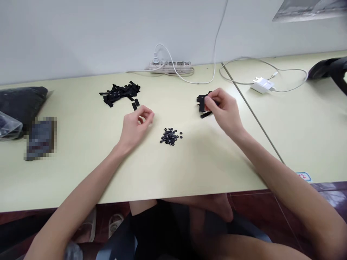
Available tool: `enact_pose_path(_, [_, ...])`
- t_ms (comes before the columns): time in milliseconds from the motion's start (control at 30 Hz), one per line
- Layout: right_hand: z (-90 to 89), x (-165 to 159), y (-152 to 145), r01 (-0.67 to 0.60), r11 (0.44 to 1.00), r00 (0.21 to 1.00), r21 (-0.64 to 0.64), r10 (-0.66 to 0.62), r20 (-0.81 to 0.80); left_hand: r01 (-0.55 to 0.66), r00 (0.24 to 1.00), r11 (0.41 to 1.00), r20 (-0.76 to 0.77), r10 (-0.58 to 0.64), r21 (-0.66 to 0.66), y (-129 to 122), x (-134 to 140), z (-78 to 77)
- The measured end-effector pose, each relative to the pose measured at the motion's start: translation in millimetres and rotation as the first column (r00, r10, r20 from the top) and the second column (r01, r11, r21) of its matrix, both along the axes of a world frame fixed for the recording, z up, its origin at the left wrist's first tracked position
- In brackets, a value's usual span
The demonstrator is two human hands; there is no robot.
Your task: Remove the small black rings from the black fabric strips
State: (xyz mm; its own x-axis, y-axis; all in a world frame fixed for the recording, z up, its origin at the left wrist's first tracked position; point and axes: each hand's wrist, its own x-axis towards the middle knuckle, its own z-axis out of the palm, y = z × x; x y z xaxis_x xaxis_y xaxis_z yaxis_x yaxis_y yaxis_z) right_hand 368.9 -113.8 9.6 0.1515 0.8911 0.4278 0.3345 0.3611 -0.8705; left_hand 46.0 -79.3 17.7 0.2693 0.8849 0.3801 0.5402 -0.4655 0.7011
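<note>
My left hand [136,126] rests over the table with thumb and fingers pinched together; anything between the fingertips is too small or hidden to make out. Just beyond it lies a loose pile of short black fabric strips [119,93], with a few strips near my knuckles. My right hand [224,112] is closed at a smaller stack of black strips [201,102], its thumb and fingers pinching a black strip there. Between my hands and nearer to me sits a heap of small round black pieces with centre holes [169,137], like washers or snap parts.
A power strip [170,67] with white cables stands against the wall. A white charger [262,85] lies at the right, past a table seam. At the left are a black plastic bag [20,104] and a blurred-out object [40,139]. A black object [329,70] stands far right.
</note>
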Motion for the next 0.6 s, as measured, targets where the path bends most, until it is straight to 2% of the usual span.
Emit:
enact_pose_path(133, [-6.7, 39, 26, 0.192, 0.973, 0.975, 0.125, -0.203, 0.087, -0.255, 0.967, 0.966, 0.016, 0.255, 0.032, 48, -36, -18.5])
enact_pose_path(200, [-11.3, 56, 35, 0.260, 0.953, 0.953, 0.155, -0.279, 0.119, -0.318, 0.947, 0.947, -0.035, 0.319, 0.035, 65, -54, -25.0])
enact_pose_path(300, [-18.8, 73, 44, 0.328, 0.933, 0.927, 0.145, -0.348, 0.138, -0.291, 0.949, 0.957, -0.132, 0.288, -0.003, 75, -68, -30.0])
enact_pose_path(433, [-28.3, 83, 52, 0.383, 0.917, 0.907, 0.112, -0.396, 0.141, -0.191, 0.943, 0.981, -0.273, 0.191, 0.026, 74, -68, -31.2])
enact_pose_path(600, [-34.7, 81, 56, 0.397, 0.912, 0.906, 0.098, -0.407, 0.118, -0.174, 0.958, 0.985, -0.230, 0.173, 0.018, 74, -65, -27.9])
